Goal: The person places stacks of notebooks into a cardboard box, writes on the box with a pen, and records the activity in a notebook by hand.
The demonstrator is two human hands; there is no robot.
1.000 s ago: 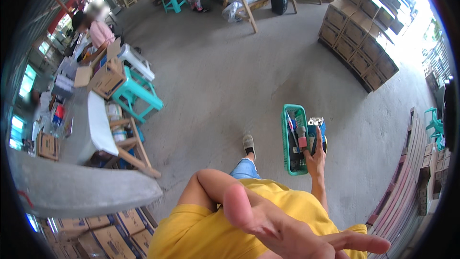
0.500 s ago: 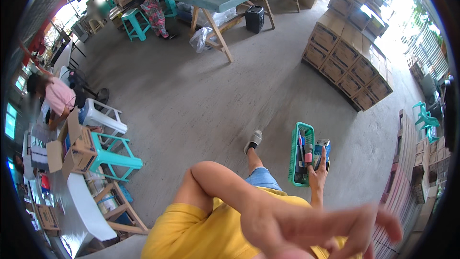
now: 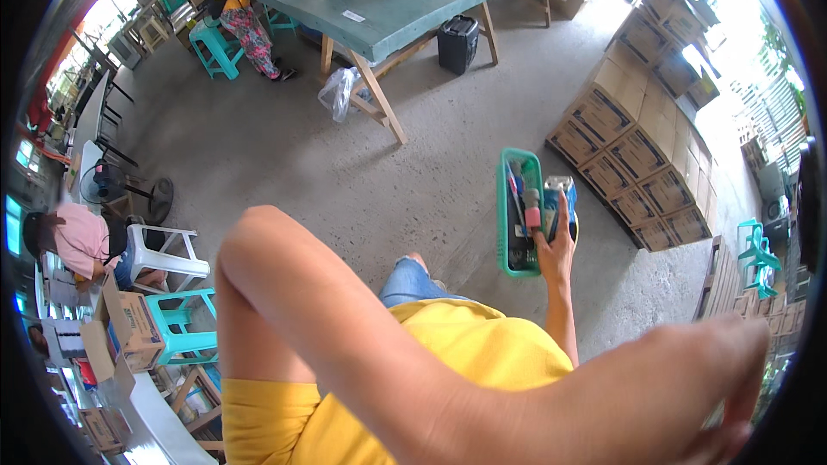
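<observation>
My right hand grips the side of a narrow green plastic basket in front of me. Inside the basket lie pens, dark items and a pink-and-green cylinder, close to my thumb. A blue package or roll-like item sits against the basket's right side, partly behind my fingers. My left arm crosses my body, with the bent elbow high at the left. At the lower right, my left hand is very near the camera and blurred, its fingers mostly hidden; I see nothing held in it.
Ahead stands a green-topped table on wooden trestles, with a person in yellow beside it. Stacked cartons rise at the right. On the left are a seated person in pink, a white stool, a turquoise stool and an open carton.
I have walked forward, so the green table and carton stack appear nearer. My left arm has risen and swung further right across the view. The basket stays in my right hand.
</observation>
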